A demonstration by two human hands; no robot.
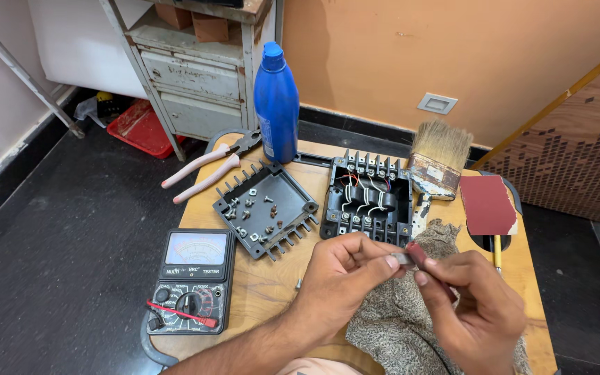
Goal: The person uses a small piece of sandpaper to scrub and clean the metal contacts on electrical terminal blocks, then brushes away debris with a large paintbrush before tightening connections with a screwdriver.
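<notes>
My left hand (342,278) pinches a small grey metal piece (402,258) at its fingertips. My right hand (477,305) grips a dark red strip of sandpaper (418,254) pressed against that piece. Both hands hover over a speckled grey cloth (397,319) on a round wooden table (272,285). Just beyond them sits an open black terminal block (367,199) with wires and screws inside.
A black finned cover (265,206) holds loose screws. An analogue multimeter (190,280) lies at the left edge, pliers (206,167) and a blue bottle (276,104) at the back, a paintbrush (435,163) and a red sandpaper sheet (487,205) at the right. A loose screw (298,282) lies nearby.
</notes>
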